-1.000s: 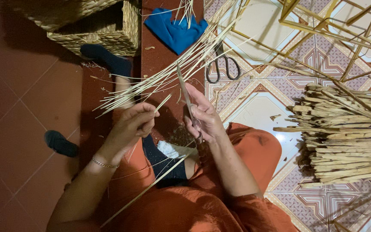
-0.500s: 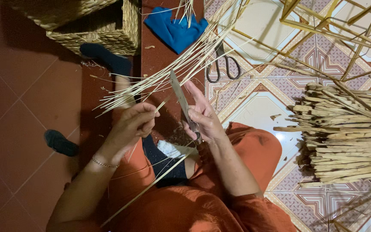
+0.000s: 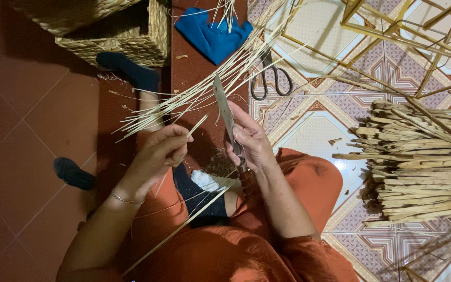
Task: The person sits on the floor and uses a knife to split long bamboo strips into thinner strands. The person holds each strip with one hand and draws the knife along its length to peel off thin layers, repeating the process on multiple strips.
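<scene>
Gripping the knife [image 3: 225,112] handle, the right hand [image 3: 251,143] has tilted its blade more upright than a moment ago. Left hand [image 3: 160,151] stays pinched on a thin strip [image 3: 197,125], near the blade over the lap.

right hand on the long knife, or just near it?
Touching. The head view shows the right hand wrapped around the long grey metal knife near its handle, fingers closed over it, the blade sticking out above the knuckles.
</scene>
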